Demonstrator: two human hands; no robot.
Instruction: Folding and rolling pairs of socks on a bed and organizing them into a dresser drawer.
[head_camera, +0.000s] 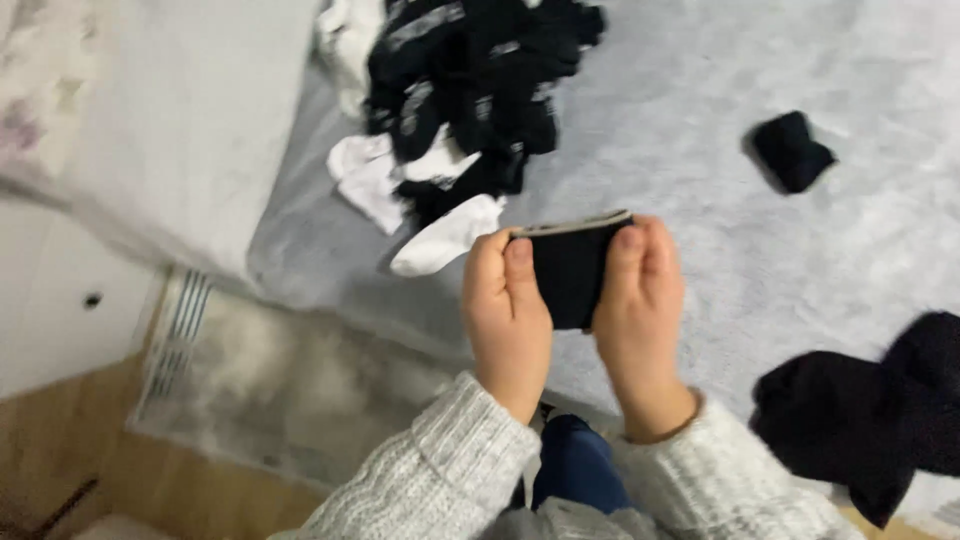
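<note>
A folded black sock (570, 268) with a pale cuff edge is held up between both my hands over the edge of a grey fleece bed cover (700, 150). My left hand (505, 315) grips its left side, thumb on the front. My right hand (640, 310) grips its right side. Both sleeves are grey knit. Beyond my hands lies a heap of black and white socks (460, 90), with a white sock (445, 240) nearest my left hand.
A small rolled black sock bundle (792, 150) lies at the upper right of the cover. A larger pile of black fabric (870, 415) sits at the right edge. A shaggy pale rug (290, 380) and wooden floor (60, 440) lie below the bed at left.
</note>
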